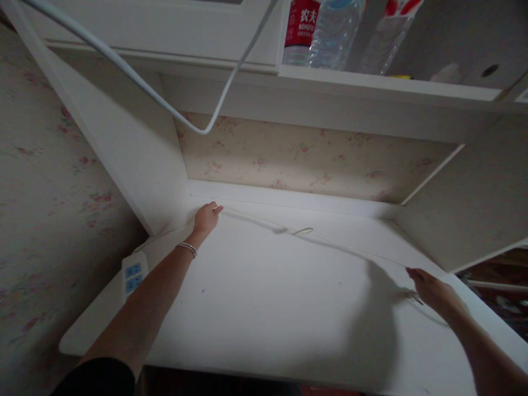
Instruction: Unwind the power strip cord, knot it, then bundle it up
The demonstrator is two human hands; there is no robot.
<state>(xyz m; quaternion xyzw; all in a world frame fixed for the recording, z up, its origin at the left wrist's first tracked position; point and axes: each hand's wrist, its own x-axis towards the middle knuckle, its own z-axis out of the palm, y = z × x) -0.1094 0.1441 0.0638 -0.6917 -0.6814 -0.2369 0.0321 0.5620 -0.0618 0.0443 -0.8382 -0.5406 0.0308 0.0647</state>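
A thin white cord runs across the white desk top, with a small loop near its middle. My left hand reaches to the far left corner and pinches one end of this cord. My right hand is at the right side of the desk, fingers closed on the cord's other end, with a short tail showing below the fingers. The cord is stretched between the two hands. A bracelet sits on my left wrist.
A white power strip lies at the desk's left edge by the flowered wall. A thick white cable hangs above. Water bottles stand on the shelf overhead. A side panel closes the right.
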